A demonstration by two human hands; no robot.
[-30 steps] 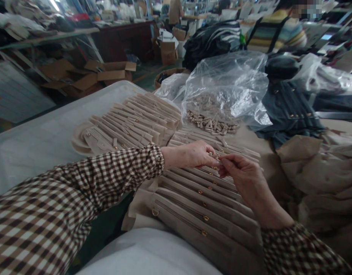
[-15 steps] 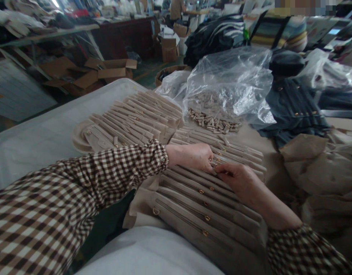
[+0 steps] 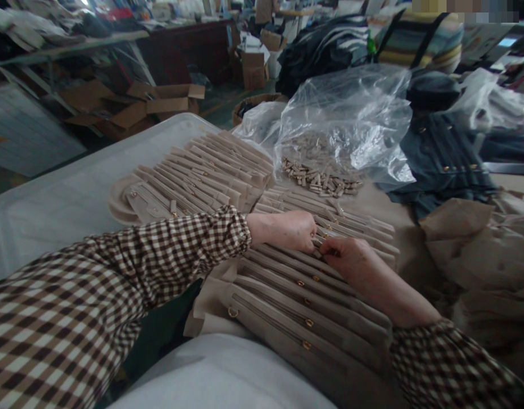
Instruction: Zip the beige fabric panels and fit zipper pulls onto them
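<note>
Rows of overlapping beige zippered fabric pieces (image 3: pixel 283 307) lie in front of me, with gold-coloured zipper sliders (image 3: pixel 308 322) along them. My left hand (image 3: pixel 294 230) is closed, thumb and fingers pinching at a zipper pull (image 3: pixel 317 241) in the middle of the rows. Facing it, my right hand (image 3: pixel 345 255) is closed too, its fingertips meeting the left ones at the same pull. The fingers mostly hide this small part. Beyond the hands, a heap of small beige fabric tabs (image 3: pixel 325 180) spills from a clear plastic bag (image 3: pixel 347 113).
Another stack of beige zippered pieces (image 3: pixel 198 170) lies to the left on the pale table (image 3: pixel 53 204). Dark zippered pieces (image 3: pixel 445 153) and crumpled beige material (image 3: pixel 470 267) are at right. Open cardboard boxes (image 3: pixel 168 102) stand behind. A person in a striped top (image 3: pixel 415 40) is at back right.
My right hand has turned slightly and drawn its fingers in closer at the zipper pull. The left hand stays nearly in place. The view has shifted slightly.
</note>
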